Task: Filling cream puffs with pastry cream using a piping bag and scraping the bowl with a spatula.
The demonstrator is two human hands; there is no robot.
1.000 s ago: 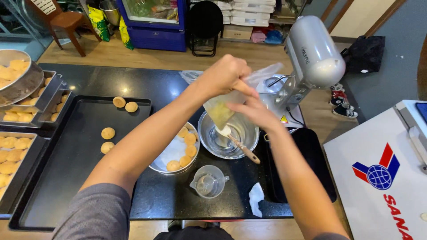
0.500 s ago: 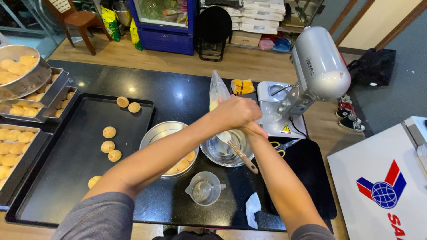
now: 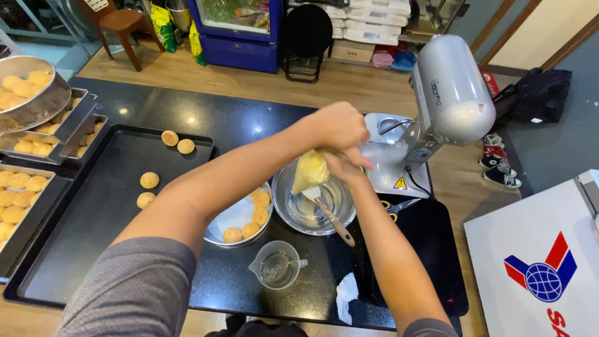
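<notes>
Both my hands grip a clear piping bag of yellow filling point(image 3: 309, 171) above a glass bowl point(image 3: 293, 206). My left hand point(image 3: 337, 128) is closed round the bag's top. My right hand point(image 3: 346, 167) holds the bag just below it, partly hidden under the left hand. The bag's tip points down into the bowl, where a spatula with a wooden handle point(image 3: 334, 221) rests. A steel bowl point(image 3: 232, 219) with several round yellow pastries sits just left of the glass bowl, partly covered by my left arm.
A black baking tray point(image 3: 93, 218) with several pastries lies at the left, beside trays of more pastries point(image 3: 19, 187). A small measuring jug point(image 3: 277, 265), a crumpled tissue point(image 3: 346, 296), scissors point(image 3: 396, 207) and a stand mixer point(image 3: 446, 100) surround the bowls.
My hands have come down and closed together on the bag's top, which was held higher and more open a second ago. The view has shifted a little.
</notes>
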